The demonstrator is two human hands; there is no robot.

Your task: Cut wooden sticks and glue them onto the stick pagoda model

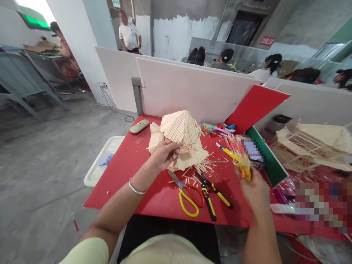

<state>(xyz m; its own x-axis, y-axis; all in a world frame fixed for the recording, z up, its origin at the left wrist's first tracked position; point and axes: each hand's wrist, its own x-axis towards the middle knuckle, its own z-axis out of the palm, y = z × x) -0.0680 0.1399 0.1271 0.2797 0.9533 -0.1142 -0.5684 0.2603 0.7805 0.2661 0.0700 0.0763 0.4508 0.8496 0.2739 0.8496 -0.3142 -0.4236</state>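
On the red tabletop [123, 176] stands a model house [180, 126] built of thin pale wooden sticks, with a pointed roof and lower roof parts. My left hand [166, 154] is closed at the lower edge of the upper roof, thumb and fingers pinching it; the exact piece between them is partly hidden. My right hand [254, 187] grips a yellow glue gun [242, 165] with an orange trigger, apart from the model. A yellow utility knife [227, 151] lies just beyond the glue gun. Scissors [189, 200] with red and yellow handles and black-and-yellow cutters [213, 192] lie in front.
Loose sticks [202, 168] and scraps scatter around the model. A glasses case [139, 126] lies at the back left, a phone [253, 149] at the right beside a green board [268, 156]. Another stick model [316, 143] stands further right. White panels [192, 88] close off the back; people sit beyond.
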